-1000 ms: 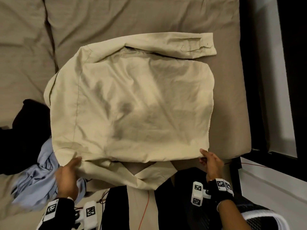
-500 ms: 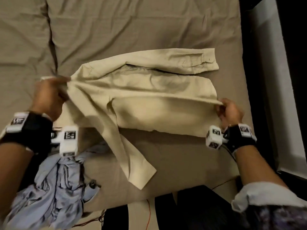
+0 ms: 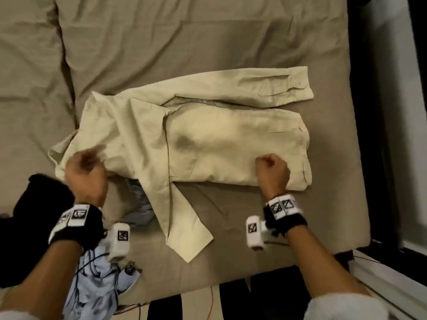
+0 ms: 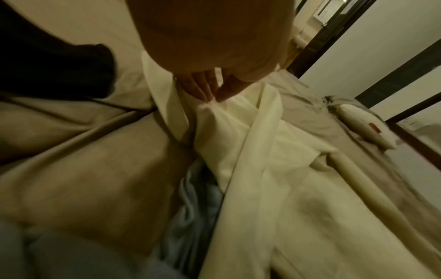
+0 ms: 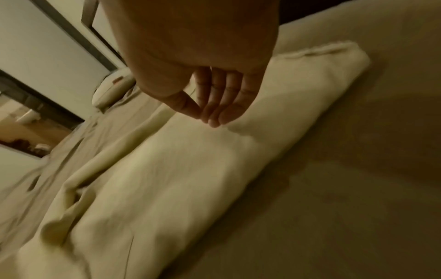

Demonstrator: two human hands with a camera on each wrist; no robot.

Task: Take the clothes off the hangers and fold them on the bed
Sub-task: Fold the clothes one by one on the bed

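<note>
- Cream shirt [image 3: 208, 144] lies across the middle of the bed [image 3: 208, 42], off any hanger, its body doubled lengthways into a long band running left to right.
- Far sleeve [image 3: 254, 88] lies along the far edge of the band with its cuff to the right; the near sleeve [image 3: 182, 218] trails loose toward the near edge of the bed, not yet tucked in.
- By my reading, the first fold of this shirt is done; what remains is to bring in the near sleeve, fold the band down to a compact packet and square the collar end at the left.
- Light blue garment [image 3: 97, 280] lies crumpled at the near left, partly under the shirt, and a black garment [image 3: 34, 225] sits left of it; both look unfolded, so I judge the task well short of finished. No hangers are visible.
- Left hand [image 3: 85, 172] is at the left, collar end of the shirt; the left wrist view shows its fingers [image 4: 198, 86] and thumb pinching a ridge of the cream cloth.
- Right hand [image 3: 272, 172] sits over the near edge of the band toward its right end, knuckles up; in the right wrist view its fingers [image 5: 222, 102] are nearly straight and bunched, tips touching the cloth and holding nothing.
- Both forearms reach in from the near side, wrists well apart.
</note>
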